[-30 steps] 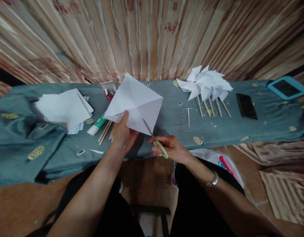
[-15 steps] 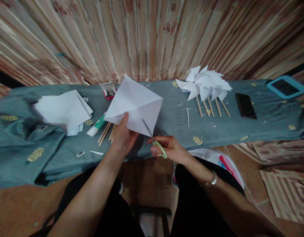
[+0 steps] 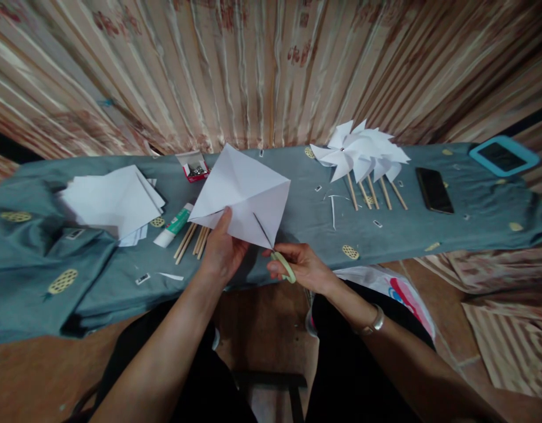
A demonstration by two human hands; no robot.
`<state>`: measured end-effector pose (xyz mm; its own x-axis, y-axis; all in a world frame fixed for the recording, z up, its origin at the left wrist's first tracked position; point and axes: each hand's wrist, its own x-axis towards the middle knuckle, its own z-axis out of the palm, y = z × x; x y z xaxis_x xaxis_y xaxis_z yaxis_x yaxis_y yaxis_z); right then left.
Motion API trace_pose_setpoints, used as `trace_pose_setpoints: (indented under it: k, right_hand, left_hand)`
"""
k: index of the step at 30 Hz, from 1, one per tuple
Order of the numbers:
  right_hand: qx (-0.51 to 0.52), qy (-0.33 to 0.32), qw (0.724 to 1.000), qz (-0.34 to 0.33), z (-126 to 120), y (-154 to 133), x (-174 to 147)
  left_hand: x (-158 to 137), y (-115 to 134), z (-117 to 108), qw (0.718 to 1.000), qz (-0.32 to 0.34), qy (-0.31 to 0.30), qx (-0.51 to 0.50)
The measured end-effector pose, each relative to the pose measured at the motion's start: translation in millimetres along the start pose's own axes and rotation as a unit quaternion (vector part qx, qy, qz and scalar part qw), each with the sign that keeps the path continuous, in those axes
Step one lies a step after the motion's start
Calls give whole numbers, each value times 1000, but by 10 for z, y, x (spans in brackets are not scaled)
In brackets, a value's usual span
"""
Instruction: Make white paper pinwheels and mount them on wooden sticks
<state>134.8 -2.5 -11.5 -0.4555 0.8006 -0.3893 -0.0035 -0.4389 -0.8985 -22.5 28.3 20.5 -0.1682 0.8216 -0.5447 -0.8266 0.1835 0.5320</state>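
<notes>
My left hand (image 3: 223,249) grips a creased white paper square (image 3: 246,191) by its lower left side, thumb on top and fingers beneath. A slit runs in from the square's left corner, by the thumb. My right hand (image 3: 303,265) is closed on the handles of green-handled scissors (image 3: 283,265). The scissor blades lie along a crease at the corner of the paper nearest me, pointing toward its middle. Under and beside the paper's left corner are several wooden sticks (image 3: 186,244), a green and white glue tube (image 3: 174,226) and a small red box of metal pins (image 3: 195,168).
On the cloth-covered table (image 3: 297,226), a stack of white paper (image 3: 114,200) lies left. Several paper pinwheels (image 3: 359,150) on sticks lie right, near a black phone (image 3: 434,189) and a blue-framed tablet (image 3: 504,156). Paper scraps (image 3: 333,211) lie between. A curtain (image 3: 253,76) hangs behind.
The camera view has shifted slightly. The paper's far corner sits a little lower, while both hands keep nearly the same hold and the blades stay at the near corner.
</notes>
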Motion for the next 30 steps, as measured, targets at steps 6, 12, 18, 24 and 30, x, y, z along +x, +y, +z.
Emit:
trace_pose_setpoints:
  k: [6,12,18,24,30]
  right_hand:
    - [-1,6,1000,-5,4,18,8]
    - [-27,-12,999,-27,-5,-7,-7]
    - [-32,-7,999,-40,4,-79,-28]
    - [-23,5,999,-35,20,-63,-14]
    - [-13,13,999,-27,23,-47,0]
  left_hand:
    - [-9,13,4,1000,4,2,-1]
    - [-37,-19,-6,1000,0,-9,25]
    - [-70,-62,2,999,-26,-3,33]
    - [-83,-57,21,999,-21,3,28]
    - [-77,-56,10,1000,-17,-1,24]
